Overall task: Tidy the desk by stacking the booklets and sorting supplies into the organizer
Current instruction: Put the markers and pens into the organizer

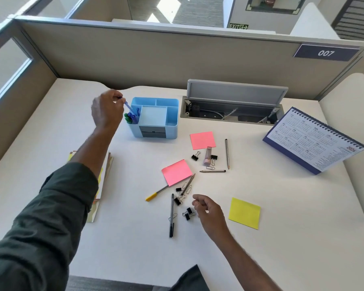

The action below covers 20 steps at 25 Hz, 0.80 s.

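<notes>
My left hand (106,111) pinches a blue pen (128,106) whose lower end is inside the front-left slot of the light blue organizer (172,122), beside other blue and green pens (130,118). A stack of booklets (103,181) lies under my left forearm. My right hand (208,211) hovers low over the desk with fingers loosely curled, holding nothing, next to black binder clips (188,213). Near it lie a black pen (172,215), a yellow-capped pen (156,193), pencils (227,153), paper clips (187,189), two pink sticky pads (202,140) (176,172) and a yellow sticky pad (244,213).
A desk calendar (315,141) stands at the right. An open cable hatch (231,110) sits behind the loose supplies, its lid raised. A small pinkish tube (208,156) lies among the clips. Partition walls (156,57) close off the desk at the back and left.
</notes>
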Available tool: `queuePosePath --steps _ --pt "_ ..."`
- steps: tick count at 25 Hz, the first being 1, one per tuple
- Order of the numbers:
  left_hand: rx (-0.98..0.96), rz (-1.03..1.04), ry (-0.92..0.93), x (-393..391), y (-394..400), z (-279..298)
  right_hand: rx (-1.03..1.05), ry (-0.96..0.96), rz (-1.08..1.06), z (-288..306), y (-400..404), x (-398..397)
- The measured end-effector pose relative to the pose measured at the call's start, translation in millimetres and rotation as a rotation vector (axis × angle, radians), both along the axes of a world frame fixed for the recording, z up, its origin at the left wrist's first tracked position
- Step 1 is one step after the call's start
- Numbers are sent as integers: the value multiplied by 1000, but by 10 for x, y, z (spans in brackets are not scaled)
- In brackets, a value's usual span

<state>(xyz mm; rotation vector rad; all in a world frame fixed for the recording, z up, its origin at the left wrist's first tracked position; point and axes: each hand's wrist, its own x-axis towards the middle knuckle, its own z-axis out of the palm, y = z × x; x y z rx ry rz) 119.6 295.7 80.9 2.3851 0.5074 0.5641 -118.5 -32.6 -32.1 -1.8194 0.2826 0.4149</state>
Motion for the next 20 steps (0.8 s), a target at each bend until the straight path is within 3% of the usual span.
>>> queuePosePath --steps 4,12,20 --pt "82 -23 49 97 -64 -117 -2 7 -12 -24 -39 -13" --pt "200 40 -37 238 -25 -97 -28 3 -11 -52 -54 -17" --pt "289 -65 235 306 -95 -333 -52 11 22 -56 -10 -13"
